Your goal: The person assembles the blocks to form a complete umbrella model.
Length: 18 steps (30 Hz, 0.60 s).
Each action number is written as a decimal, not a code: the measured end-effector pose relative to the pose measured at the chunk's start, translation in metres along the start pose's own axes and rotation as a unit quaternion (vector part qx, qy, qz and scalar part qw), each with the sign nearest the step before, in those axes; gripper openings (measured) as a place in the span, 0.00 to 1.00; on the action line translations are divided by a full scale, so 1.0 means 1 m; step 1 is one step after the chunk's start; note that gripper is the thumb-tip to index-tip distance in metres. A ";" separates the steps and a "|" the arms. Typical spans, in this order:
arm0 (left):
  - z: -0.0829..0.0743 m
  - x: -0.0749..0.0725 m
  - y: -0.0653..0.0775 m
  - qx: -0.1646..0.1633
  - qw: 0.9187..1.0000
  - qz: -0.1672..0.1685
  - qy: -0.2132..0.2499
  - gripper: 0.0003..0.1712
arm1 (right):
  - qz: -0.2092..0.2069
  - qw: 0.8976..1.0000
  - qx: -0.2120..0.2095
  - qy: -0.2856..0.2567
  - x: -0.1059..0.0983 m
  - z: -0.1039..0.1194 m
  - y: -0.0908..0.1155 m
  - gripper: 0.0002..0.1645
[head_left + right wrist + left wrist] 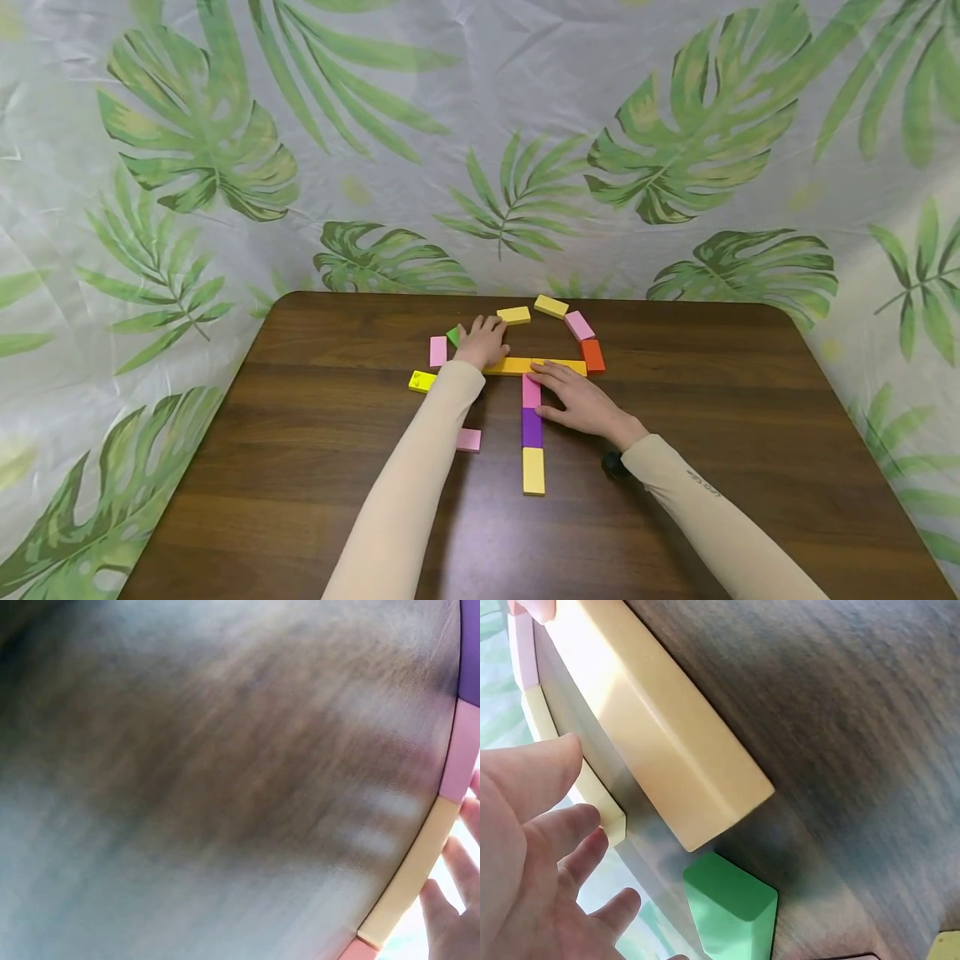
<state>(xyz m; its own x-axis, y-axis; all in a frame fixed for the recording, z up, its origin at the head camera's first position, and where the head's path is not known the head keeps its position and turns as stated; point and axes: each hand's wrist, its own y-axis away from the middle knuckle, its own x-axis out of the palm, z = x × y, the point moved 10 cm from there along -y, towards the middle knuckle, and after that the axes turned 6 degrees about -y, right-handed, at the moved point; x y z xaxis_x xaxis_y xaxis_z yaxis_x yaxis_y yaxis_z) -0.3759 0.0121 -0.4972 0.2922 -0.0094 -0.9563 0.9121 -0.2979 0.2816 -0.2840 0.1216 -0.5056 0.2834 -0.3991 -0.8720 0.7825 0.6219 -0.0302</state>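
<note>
Two orange blocks (510,366) lie end to end as a bar. From its middle a pink block (532,392), a purple block (532,427) and a yellow block (533,472) run toward me. My left hand (483,340) hovers over the bar's left end, fingers loosely spread and holding nothing. A green block (731,904) lies by that end, partly hidden by the hand in the head view. My right hand (581,402) lies palm down with extended fingers, fingertips at the bar and the pink block; the right wrist view shows fingers (461,874) along an orange block (411,874).
Behind the bar, two pale yellow blocks (551,307), a pink block (579,326) and a red block (592,356) form an arc. At left lie a pink block (438,352), a bright yellow piece (422,382) and another pink block (468,440) beside the left sleeve.
</note>
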 end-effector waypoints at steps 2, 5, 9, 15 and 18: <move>0.000 0.000 -0.001 -0.004 1.000 0.000 0.000 0.31 | 0.003 1.000 0.003 -0.002 0.001 0.000 0.000 0.39; -0.001 -0.002 -0.002 -0.011 1.000 0.003 -0.001 0.31 | 0.003 1.000 0.004 -0.001 0.002 -0.001 0.000 0.39; -0.002 -0.003 -0.005 -0.018 1.000 0.006 -0.003 0.30 | 0.001 1.000 0.001 0.001 0.001 -0.001 0.001 0.39; -0.005 -0.008 -0.005 -0.029 1.000 0.004 0.009 0.30 | 0.000 1.000 -0.005 -0.005 -0.001 0.002 0.001 0.39; -0.006 -0.010 -0.004 -0.036 0.999 0.004 0.011 0.30 | -0.001 1.000 -0.008 -0.006 -0.002 0.004 0.001 0.39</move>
<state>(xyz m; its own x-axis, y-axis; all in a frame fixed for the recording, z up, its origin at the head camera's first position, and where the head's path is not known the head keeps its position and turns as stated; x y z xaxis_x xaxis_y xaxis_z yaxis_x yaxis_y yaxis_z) -0.3808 0.0196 -0.4884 0.3052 0.0104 -0.9522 0.9278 -0.2285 0.2949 -0.2812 0.1205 -0.5023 0.2887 -0.4073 -0.8665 0.7736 0.6324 -0.0395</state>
